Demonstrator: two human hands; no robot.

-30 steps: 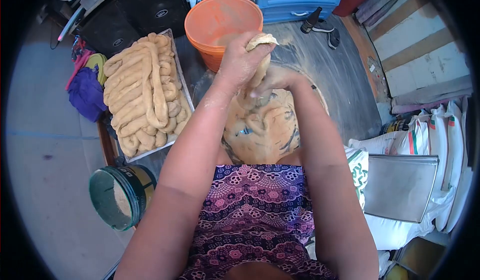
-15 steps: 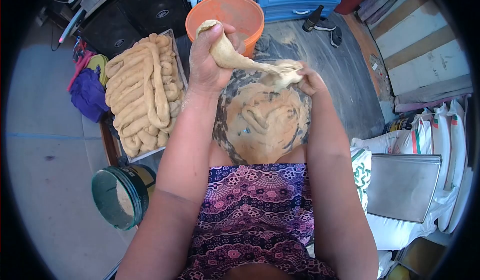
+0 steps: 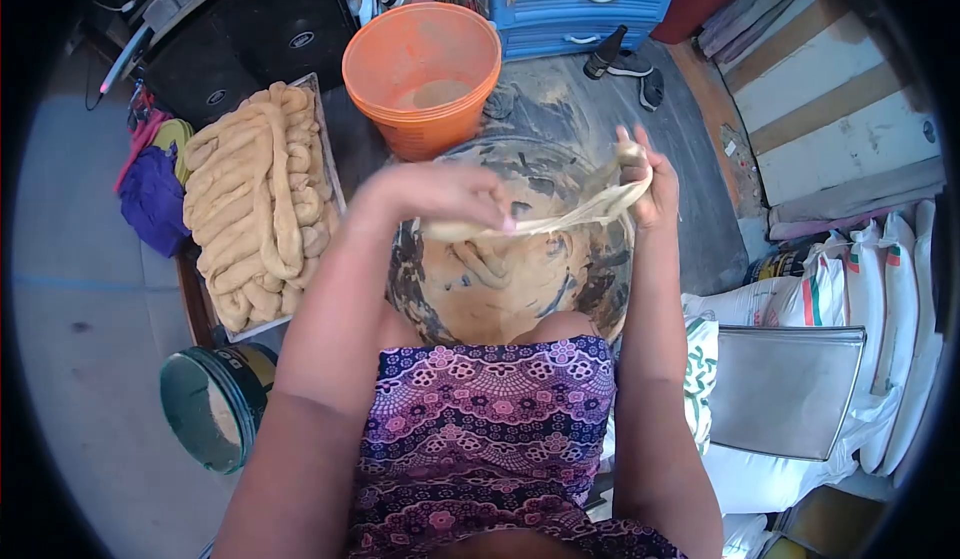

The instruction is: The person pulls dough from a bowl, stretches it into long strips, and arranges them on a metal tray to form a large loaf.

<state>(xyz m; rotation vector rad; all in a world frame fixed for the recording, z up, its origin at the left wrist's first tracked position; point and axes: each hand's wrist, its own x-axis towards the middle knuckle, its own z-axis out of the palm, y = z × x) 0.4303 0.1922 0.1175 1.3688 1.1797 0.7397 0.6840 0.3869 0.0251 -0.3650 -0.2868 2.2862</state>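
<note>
A pale strip of dough (image 3: 580,221) hangs stretched between my two hands over a wide round basin (image 3: 402,277). My left hand (image 3: 450,196), smeared by motion, is closed on the strip's left part. Dough is wrapped around the raised fingers of my right hand (image 3: 652,181), which grips the other end. Brown powdery residue coats the basin, and a curled piece of dough (image 3: 480,264) lies in it. To the left, thick dough ropes (image 3: 240,189) are piled in rows on a tray (image 3: 332,154).
An orange bucket (image 3: 420,124) stands behind the basin. A green bucket (image 3: 200,409) with pale powder sits at lower left. White sacks (image 3: 870,269) and a metal sheet (image 3: 785,389) are on the right. Blue drawers (image 3: 590,4), a bottle (image 3: 605,54) and shoes (image 3: 650,89) are at the back.
My left hand has come down and turned over, and my right hand has risen slightly. The thick dough lump has become a longer, thinner strip. The view has shifted slightly.
</note>
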